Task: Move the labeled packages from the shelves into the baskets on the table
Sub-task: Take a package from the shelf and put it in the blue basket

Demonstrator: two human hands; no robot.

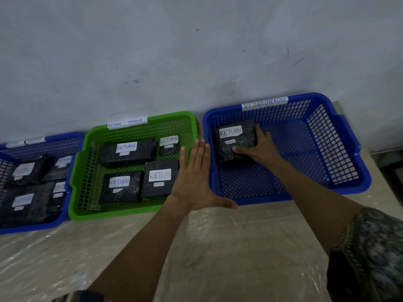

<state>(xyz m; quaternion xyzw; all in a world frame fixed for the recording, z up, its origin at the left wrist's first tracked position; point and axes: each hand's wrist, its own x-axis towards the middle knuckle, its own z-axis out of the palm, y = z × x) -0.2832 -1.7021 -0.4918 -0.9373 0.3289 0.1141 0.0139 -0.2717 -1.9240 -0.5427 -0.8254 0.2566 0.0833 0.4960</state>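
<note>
Deep inside the right blue basket (359, 177), the right hand (258, 147), thumb on the near edge and fingers curled round the right side of a black package (236, 138). Package low in the basket's far left corner, just left of the palm, its white RETURN label (230, 131) face up.

To the left of that, the left hand (194, 184): flat, palm down, fingers straight and pressed together, thumb splayed toward the blue basket, holding nothing. Poised over the seam between that basket and the green basket (130, 211); hard to tell whether touching either rim.

Just left of the left hand, four black packages (127, 152) marked RETURN, flat in the green basket. Further left, a second blue basket (32, 227) with more labelled black packages (28, 171).

Beneath both forearms, a counter (218, 247) under clear plastic sheet. Beyond the fingertips, a grey wall (196, 51).
</note>
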